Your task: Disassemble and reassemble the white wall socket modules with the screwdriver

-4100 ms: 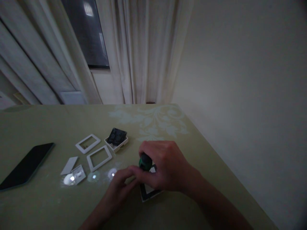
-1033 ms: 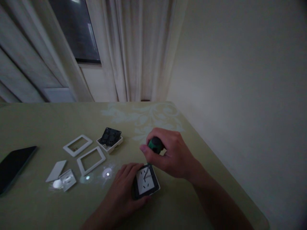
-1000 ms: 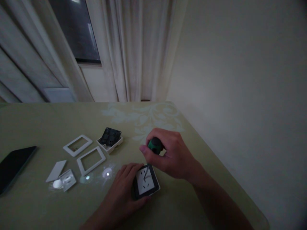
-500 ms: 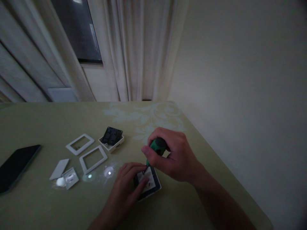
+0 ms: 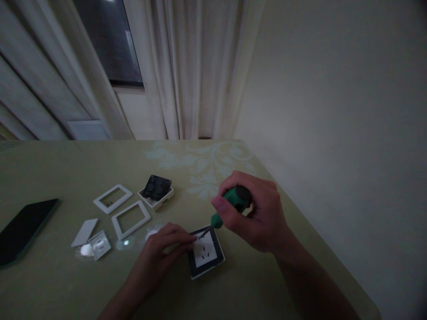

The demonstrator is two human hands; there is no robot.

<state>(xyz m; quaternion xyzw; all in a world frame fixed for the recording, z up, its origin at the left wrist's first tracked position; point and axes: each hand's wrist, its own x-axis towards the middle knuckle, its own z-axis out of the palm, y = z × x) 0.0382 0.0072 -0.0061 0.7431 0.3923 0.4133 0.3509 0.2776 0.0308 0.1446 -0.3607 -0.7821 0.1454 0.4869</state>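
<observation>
A square wall socket (image 5: 207,253) with a white face and dark rim lies on the green table (image 5: 50,284). My right hand (image 5: 256,213) is closed round a green-handled screwdriver (image 5: 233,202), tilted down to the left, its tip at the socket's upper left corner. My left hand (image 5: 160,249) rests beside the socket's left edge, its fingertips pinched together at that same corner, close to the screwdriver tip. What the fingertips hold, if anything, is too small to make out.
Left of the hands lie two white frames (image 5: 112,198) (image 5: 130,218), a socket back with a black insert (image 5: 156,191), small white plates (image 5: 99,244) and a dark phone (image 5: 23,229). Curtains (image 5: 190,66) and a wall (image 5: 333,111) close off the table's far and right sides.
My right hand has swung right and tilted the screwdriver, its tip going from the socket face to the upper left corner. My left hand came off the socket, fingertips now at that corner.
</observation>
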